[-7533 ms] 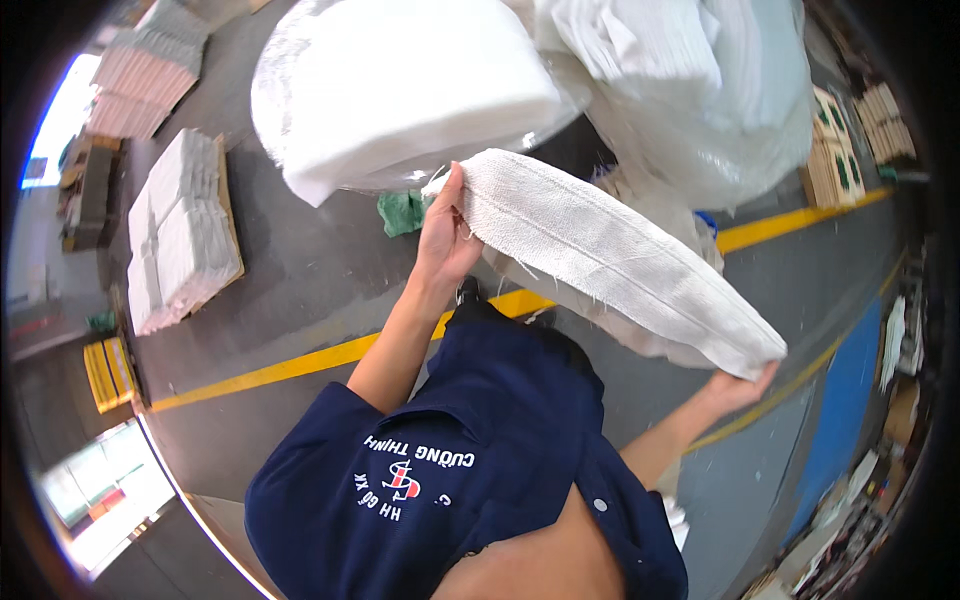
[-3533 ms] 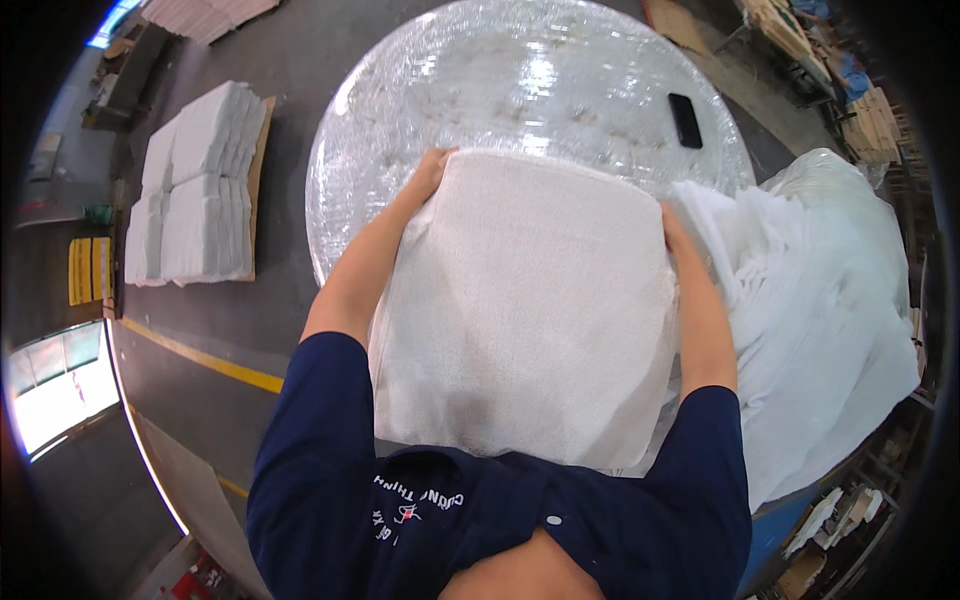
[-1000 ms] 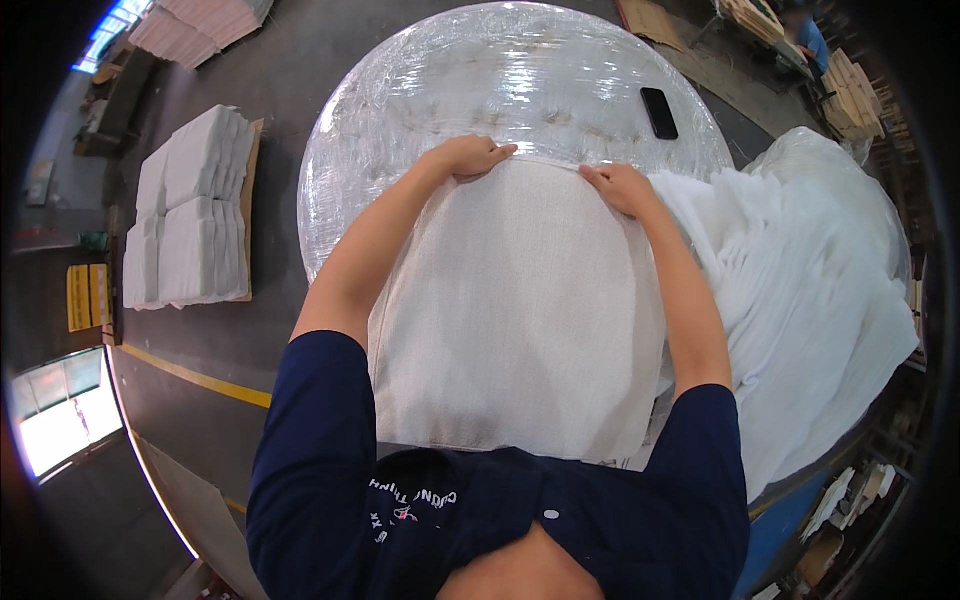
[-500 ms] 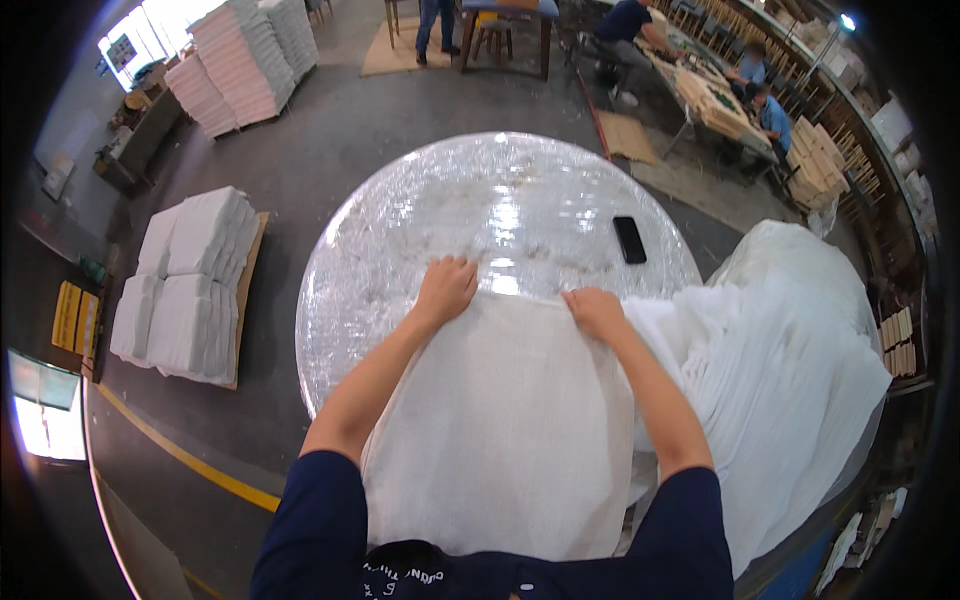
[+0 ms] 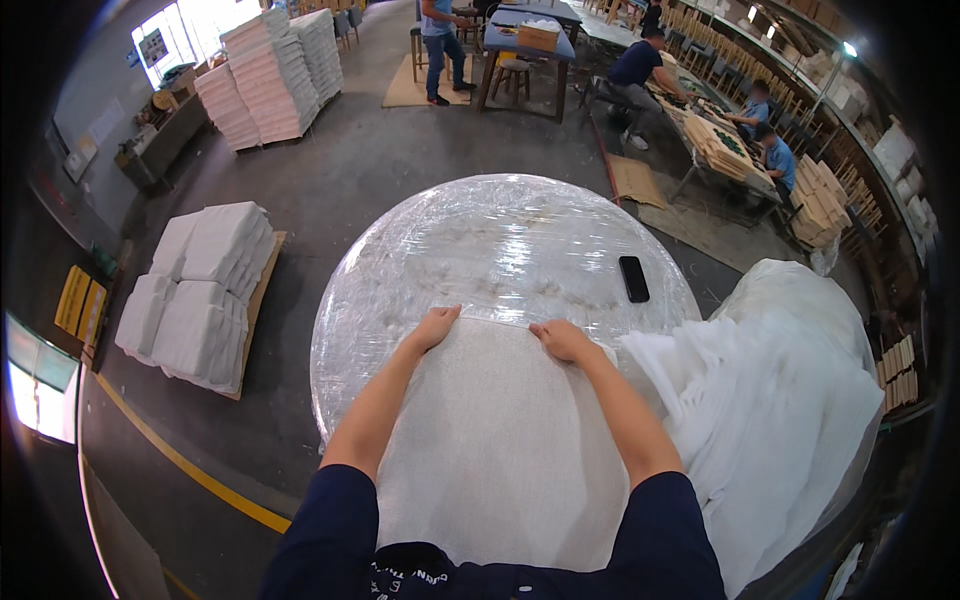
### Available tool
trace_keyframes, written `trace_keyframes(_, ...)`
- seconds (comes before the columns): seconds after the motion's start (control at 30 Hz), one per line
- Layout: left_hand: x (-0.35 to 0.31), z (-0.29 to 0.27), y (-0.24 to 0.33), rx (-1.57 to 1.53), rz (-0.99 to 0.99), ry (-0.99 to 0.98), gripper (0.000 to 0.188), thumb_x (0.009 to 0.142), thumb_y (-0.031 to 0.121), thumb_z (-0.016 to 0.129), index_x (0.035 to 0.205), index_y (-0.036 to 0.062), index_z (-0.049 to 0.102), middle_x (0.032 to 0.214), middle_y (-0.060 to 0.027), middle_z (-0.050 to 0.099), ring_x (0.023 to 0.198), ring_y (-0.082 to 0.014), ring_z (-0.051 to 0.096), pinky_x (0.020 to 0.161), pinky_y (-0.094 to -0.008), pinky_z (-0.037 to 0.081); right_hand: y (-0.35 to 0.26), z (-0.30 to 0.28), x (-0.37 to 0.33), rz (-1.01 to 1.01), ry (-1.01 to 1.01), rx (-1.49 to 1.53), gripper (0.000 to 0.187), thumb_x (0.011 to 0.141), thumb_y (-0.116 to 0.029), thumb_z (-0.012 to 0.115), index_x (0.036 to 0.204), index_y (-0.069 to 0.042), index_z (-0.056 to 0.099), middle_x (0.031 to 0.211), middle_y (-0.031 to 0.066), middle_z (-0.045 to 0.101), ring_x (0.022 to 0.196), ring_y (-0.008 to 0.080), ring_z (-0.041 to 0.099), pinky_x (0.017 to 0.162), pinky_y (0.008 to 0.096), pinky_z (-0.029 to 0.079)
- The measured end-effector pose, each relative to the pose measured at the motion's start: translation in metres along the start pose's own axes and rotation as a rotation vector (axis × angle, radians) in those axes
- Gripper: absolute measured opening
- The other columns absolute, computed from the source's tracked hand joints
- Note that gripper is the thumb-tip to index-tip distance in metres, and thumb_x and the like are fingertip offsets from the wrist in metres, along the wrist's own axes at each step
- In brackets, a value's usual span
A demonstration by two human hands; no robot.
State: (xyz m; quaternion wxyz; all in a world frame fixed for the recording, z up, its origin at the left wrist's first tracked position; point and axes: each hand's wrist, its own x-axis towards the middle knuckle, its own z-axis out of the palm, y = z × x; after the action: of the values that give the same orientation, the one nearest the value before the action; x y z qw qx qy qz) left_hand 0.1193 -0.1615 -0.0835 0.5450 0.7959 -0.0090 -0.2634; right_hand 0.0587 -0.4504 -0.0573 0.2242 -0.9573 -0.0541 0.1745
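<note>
An off-white woven cloth piece (image 5: 495,440), perhaps a fabric cover, stretches from the round, plastic-wrapped table (image 5: 400,270) back to my body. My left hand (image 5: 437,327) is closed on its far left corner. Fingers of my right hand (image 5: 563,341) pinch the far edge towards the right corner. Between the two hands that edge runs nearly straight. Whether the cloth has one layer or two, I cannot tell. Beyond my right hand, a black phone (image 5: 634,279) lies on the table.
A large heap of soft white sheets (image 5: 780,420) bulges against the table's right side. Stacked white pads (image 5: 195,295) rest on a pallet at left. Farther off are tall white stacks (image 5: 265,85), a blue-topped table (image 5: 530,38) and several people at benches (image 5: 720,145).
My right hand has shifted left along the cloth's far edge, closer to my left hand. The whole view has tilted up, so the table sits lower in the picture.
</note>
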Motion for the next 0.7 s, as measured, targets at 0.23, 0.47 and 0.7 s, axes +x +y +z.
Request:
trace_keyframes(0.23,-0.053,0.009,-0.031,0.449,0.466,0.345,0.054,0.103,0.035,0.044,0.133,-0.0111,0.045,0.135,-0.0339,0.049,0.123,-0.0452,0.051,0.103,-0.0443,0.043,0.032,0.03,-0.071,0.166,0.537,-0.359,0.056,0.101,-0.047,0.042,0.131,0.0,0.052,0.14,0.0196,0.052,0.128,0.0333,0.049,0.098,0.0537,0.043)
trace_keyframes(0.47,-0.036,0.021,0.005,0.355,-0.005,0.048,0.06,0.105,0.042,0.039,0.13,-0.0121,0.047,0.133,-0.0344,0.05,0.122,-0.0489,0.049,0.102,-0.0491,0.041,0.097,0.022,-0.065,0.472,0.357,0.071,0.057,0.102,-0.048,0.043,0.114,0.004,0.064,0.107,0.0219,0.068,0.101,0.0406,0.064,0.088,0.0439,0.049)
trace_keyframes(0.7,-0.023,-0.034,-0.044,-0.147,0.03,0.004,0.067,0.104,0.05,0.037,0.135,-0.0085,0.05,0.129,-0.0192,0.062,0.121,-0.0281,0.056,0.103,-0.038,0.042,0.119,0.026,-0.059,0.508,0.137,1.404,0.055,0.099,-0.053,0.049,0.109,-0.002,0.068,0.104,0.007,0.07,0.093,0.018,0.065,0.078,0.0368,0.051)
